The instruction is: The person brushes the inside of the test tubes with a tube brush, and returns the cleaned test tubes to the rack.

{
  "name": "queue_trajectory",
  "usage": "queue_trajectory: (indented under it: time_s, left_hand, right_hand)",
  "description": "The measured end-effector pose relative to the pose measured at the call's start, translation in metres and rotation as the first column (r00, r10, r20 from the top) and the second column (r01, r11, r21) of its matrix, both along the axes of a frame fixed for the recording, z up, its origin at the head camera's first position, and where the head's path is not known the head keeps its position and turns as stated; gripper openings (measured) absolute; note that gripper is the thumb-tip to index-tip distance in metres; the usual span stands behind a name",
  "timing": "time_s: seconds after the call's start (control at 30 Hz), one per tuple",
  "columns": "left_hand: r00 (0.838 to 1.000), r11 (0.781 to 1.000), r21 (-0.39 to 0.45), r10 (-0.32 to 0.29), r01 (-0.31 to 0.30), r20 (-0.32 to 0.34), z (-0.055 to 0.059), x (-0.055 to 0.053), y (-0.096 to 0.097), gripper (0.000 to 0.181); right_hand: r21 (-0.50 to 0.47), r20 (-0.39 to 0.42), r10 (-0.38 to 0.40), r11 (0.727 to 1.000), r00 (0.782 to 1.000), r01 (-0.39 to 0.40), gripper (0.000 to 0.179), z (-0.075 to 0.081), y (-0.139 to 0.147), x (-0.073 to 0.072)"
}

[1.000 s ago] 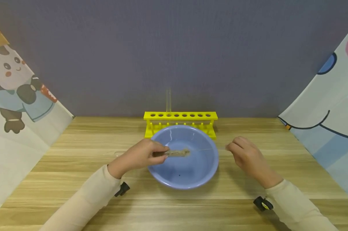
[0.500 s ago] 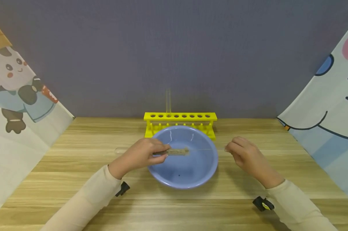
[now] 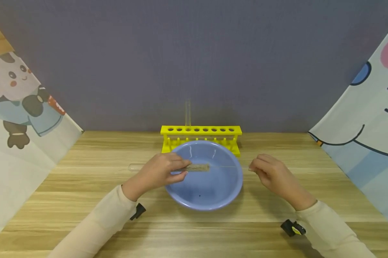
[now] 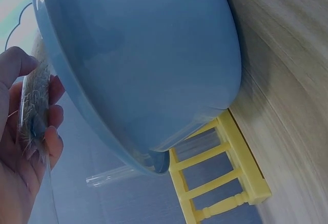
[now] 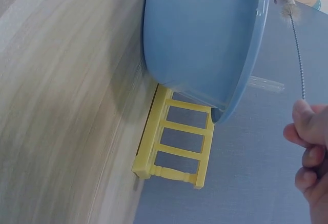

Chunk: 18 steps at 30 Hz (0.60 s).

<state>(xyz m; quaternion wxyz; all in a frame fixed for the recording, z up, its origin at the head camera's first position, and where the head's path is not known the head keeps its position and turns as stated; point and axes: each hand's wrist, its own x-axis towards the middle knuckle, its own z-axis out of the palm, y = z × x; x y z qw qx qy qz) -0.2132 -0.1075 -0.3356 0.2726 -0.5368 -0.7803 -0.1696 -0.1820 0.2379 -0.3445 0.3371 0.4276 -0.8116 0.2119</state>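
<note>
My left hand (image 3: 160, 171) grips a clear glass test tube (image 3: 136, 167) lying almost level above the near side of the blue basin (image 3: 202, 209). Its rounded end points left and its mouth points right. Inside the tube sit the pale bristles of a test tube brush (image 5: 300, 55), reaching up to the mouth. From there the thin twisted wire runs right to my right hand (image 3: 272, 175), whose thumb and fingers pinch it beyond the basin's right rim. In the left wrist view, fingers curl round the tube (image 4: 36, 90) with bristles showing through the glass.
Behind the basin stands a yellow test tube rack (image 3: 239, 129), with one clear test tube (image 3: 188, 114) upright in a hole. A small dark speck (image 3: 199, 196) lies in the basin. The wooden table (image 3: 194, 240) meets a grey panel (image 3: 194, 64) at the back.
The bristles, which stuck out at the tube's mouth, now sit within the glass. My right hand has shifted slightly left, and the tube lies a little more level.
</note>
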Motion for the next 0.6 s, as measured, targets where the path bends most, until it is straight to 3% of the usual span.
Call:
queue_trajectory:
  time_s: [0.17, 0.3, 0.6]
  left_hand:
    - [0.999, 1.0, -0.005, 0.008, -0.008, -0.038, 0.0014, -0.0001, 0.0005, 0.024]
    - [0.998, 1.0, -0.018, 0.011, -0.013, -0.058, 0.003, 0.0003, 0.0008, 0.025]
    - [0.99, 0.999, -0.039, 0.002, -0.007, -0.144, 0.0014, -0.0009, 0.0014, 0.029]
  right_hand:
    - [-0.011, 0.062, 0.028, 1.0, 0.998, -0.027, 0.014, 0.0007, 0.0002, 0.0011]
    - [-0.006, 0.106, 0.015, 1.0, 0.994, -0.015, 0.036, 0.002, -0.0001, 0.0016]
    - [0.028, 0.216, 0.02, 0.999, 0.976, -0.026, 0.036, 0.0069, 0.0009, -0.0027]
